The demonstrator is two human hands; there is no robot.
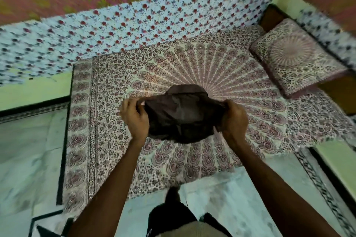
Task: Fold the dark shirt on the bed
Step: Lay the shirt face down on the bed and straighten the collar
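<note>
The dark shirt (pixel 181 115) is a bunched, brownish-black bundle held up over the middle of the bed (pixel 202 67), which is covered with a patterned mandala sheet. My left hand (pixel 134 117) grips the shirt's left edge with the fingers curled into the cloth. At the right edge, my right hand (pixel 234 119) clasps the fabric the same way. The shirt hangs slack between both hands, and its underside is hidden. Whether it touches the sheet I cannot tell.
A pillow (pixel 294 57) in matching print lies at the bed's right end. A floral cloth (pixel 134 25) covers the wall behind the bed. Pale marble floor (pixel 25 150) lies to the left and in front, where my legs stand.
</note>
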